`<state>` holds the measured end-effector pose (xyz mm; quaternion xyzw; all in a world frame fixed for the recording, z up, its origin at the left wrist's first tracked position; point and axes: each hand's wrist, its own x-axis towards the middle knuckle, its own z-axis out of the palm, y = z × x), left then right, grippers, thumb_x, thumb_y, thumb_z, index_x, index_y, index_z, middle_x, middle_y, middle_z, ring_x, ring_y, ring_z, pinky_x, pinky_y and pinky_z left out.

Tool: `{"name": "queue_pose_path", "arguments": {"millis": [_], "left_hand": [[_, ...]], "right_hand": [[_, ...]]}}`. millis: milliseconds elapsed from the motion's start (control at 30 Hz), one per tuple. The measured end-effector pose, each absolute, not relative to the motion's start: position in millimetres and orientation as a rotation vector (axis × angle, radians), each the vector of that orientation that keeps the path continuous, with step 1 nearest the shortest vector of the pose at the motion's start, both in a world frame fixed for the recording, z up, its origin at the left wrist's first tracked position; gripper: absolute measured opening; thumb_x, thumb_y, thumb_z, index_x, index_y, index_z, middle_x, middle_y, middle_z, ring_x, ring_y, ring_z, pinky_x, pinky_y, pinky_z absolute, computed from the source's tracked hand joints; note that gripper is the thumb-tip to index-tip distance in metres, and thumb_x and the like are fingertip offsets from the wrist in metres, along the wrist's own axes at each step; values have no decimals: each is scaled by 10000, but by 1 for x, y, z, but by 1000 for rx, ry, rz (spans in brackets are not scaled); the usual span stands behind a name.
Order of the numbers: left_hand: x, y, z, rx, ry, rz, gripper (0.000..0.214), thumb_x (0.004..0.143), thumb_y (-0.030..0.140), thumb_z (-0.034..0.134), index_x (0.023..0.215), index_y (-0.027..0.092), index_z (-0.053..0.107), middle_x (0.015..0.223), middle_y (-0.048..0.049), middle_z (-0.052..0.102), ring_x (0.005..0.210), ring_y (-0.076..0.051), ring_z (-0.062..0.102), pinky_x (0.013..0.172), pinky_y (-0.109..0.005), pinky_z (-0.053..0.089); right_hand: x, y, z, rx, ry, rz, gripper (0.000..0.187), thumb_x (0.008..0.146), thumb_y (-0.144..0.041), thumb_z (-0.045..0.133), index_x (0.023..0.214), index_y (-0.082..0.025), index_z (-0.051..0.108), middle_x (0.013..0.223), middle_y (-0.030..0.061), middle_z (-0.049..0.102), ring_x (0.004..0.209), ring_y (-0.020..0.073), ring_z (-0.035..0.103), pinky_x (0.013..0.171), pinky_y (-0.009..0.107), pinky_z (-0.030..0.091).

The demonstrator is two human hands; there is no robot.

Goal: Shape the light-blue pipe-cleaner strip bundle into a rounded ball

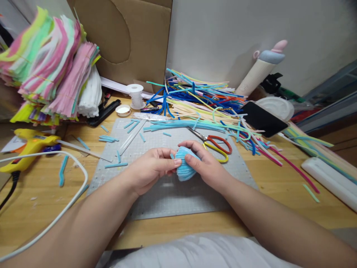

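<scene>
Between my two hands, above the grey cutting mat (156, 203), is a light-blue ribbed piece made of pipe cleaners (184, 167). My right hand (208, 163) grips it from the right, its thumb pressed on the front. My left hand (152, 165) pinches at its left edge, where a short blue pipe cleaner end shows by the fingertips. Just behind my right hand lie scissors (214, 143) with red and yellow handles. A row of long light-blue pipe cleaners (181, 125) rests across the back of the mat.
A yellow glue gun (33, 145) and its white cable (83, 175) lie at the left. Short blue cut pieces (108, 139) are scattered over the mat. Bundled pipe cleaners (55, 63) rise at back left. A phone (260, 119) and a heap of coloured stems (195, 93) are behind.
</scene>
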<state>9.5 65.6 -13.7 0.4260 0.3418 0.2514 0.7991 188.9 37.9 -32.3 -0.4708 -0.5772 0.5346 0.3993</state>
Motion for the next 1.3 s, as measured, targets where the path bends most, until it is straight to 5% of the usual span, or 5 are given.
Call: {"name": "queue_pose_path", "arguments": {"millis": [200, 500, 733, 933, 1300], "left_hand": [[9, 66, -14, 842, 716, 516, 224, 756, 355, 704, 779, 137, 661, 691, -2, 571, 627, -90, 493, 591, -217, 378], [12, 66, -23, 931, 812, 649, 207, 661, 297, 779, 672, 131, 656, 648, 5, 595, 623, -93, 507, 637, -227, 392], [14, 66, -24, 853, 775, 629, 232, 710, 305, 753, 814, 109, 683, 770, -41, 646, 711, -120, 571, 692, -242, 435], [14, 68, -28, 846, 766, 694, 196, 724, 277, 746, 766, 96, 685, 710, -31, 658, 690, -114, 583, 714, -241, 447], [19, 63, -28, 664, 672, 623, 158, 762, 246, 722, 802, 95, 708, 752, -46, 709, 716, -115, 620, 744, -239, 481]], "right_hand": [[188, 39, -32, -1194, -1398, 1282, 390, 839, -440, 594, 1151, -229, 491, 1089, 39, 536, 982, 184, 516, 839, 299, 426], [190, 40, -35, -1316, -1473, 1080, 401, 845, -472, 570, 1143, -215, 492, 1105, 57, 528, 1009, 207, 495, 883, 338, 398], [186, 38, -35, -1309, -1474, 1061, 409, 827, -442, 591, 1141, -198, 492, 1104, 64, 535, 986, 202, 506, 875, 342, 409], [182, 36, -38, -1216, -1248, 1240, 399, 872, -449, 532, 1209, -246, 468, 1224, 54, 496, 1048, 197, 496, 888, 339, 420], [173, 31, -45, -1066, -1025, 1389, 353, 854, -419, 595, 1165, -262, 537, 1048, 29, 585, 881, 155, 561, 765, 277, 469]]}}
